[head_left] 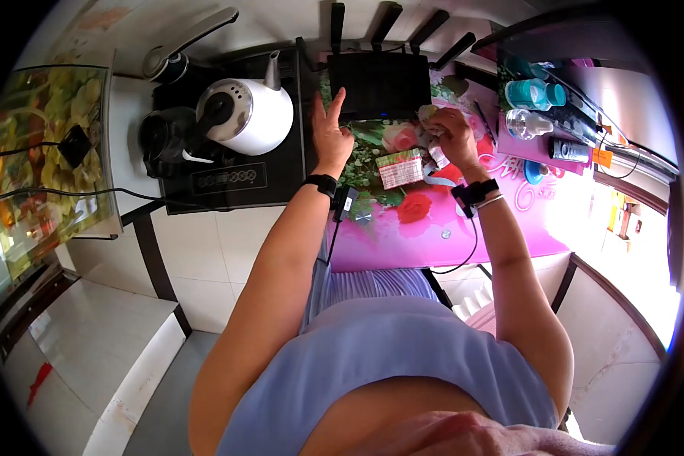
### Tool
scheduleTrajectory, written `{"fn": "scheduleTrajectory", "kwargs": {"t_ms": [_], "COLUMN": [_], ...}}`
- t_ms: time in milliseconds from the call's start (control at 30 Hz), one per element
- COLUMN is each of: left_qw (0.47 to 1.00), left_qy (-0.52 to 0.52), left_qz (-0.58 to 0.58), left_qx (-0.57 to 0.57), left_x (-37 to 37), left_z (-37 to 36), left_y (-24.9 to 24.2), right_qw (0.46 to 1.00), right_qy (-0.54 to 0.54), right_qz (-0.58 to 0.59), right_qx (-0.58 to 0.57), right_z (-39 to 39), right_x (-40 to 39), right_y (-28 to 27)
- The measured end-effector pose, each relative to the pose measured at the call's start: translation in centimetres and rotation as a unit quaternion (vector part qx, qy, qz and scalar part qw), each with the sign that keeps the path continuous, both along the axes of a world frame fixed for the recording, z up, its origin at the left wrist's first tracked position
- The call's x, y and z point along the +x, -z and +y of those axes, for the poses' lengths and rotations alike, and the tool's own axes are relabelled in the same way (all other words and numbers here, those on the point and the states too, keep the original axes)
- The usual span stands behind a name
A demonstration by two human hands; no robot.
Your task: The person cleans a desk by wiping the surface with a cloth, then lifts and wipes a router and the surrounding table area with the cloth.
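Note:
Beside the left edge of the black router (380,85), my left hand (332,135) has two fingers stretched out and apart, with the others curled and nothing visible in it. My right hand (454,135) is at the router's lower right, over the flowered pink tabletop (403,243). Its fingers are bent together around something small and pale that I cannot make out. Between my hands, a small red and white patterned box (400,168) lies on the tabletop, nearer my right hand. Both wrists wear black bands with cables.
A white kettle (262,118) stands on the black cooktop (228,180) at the left, beside a dark pot (162,140). On the right are a teal bottle (530,94), a clear bottle (526,124) and a dark can (569,150). Cables hang from both wrists.

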State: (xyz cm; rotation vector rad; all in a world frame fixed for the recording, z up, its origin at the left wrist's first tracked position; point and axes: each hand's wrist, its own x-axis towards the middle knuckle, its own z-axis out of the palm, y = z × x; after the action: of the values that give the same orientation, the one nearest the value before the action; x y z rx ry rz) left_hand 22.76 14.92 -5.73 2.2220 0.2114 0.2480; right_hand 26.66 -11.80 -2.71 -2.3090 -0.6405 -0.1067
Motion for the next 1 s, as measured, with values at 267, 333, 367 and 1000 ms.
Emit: {"fn": "scheduleTrajectory", "kwargs": {"t_ms": [267,333,367,1000], "left_qw": [0.999,0.999,0.998,0.991], "left_qy": [0.0,0.008,0.008,-0.047], "left_qz": [-0.026,-0.03,-0.054,-0.1], "left_qx": [0.043,0.038,0.005,-0.075], "left_x": [0.1,0.2,0.3,-0.5], "left_z": [0.3,0.2,0.2,-0.1], "left_y": [0.8,1.4,1.7,1.8], "right_qw": [0.995,0.993,0.992,0.995], "right_qy": [-0.013,-0.068,-0.093,-0.024], "right_qz": [-0.098,-0.095,-0.082,-0.1], "right_qx": [-0.004,0.011,0.019,0.009], "right_z": [9.8,12.6,14.0,8.6], "right_x": [-0.8,-0.3,-0.3,-0.6], "right_y": [-0.2,0.4,0.5,-3.1]}}
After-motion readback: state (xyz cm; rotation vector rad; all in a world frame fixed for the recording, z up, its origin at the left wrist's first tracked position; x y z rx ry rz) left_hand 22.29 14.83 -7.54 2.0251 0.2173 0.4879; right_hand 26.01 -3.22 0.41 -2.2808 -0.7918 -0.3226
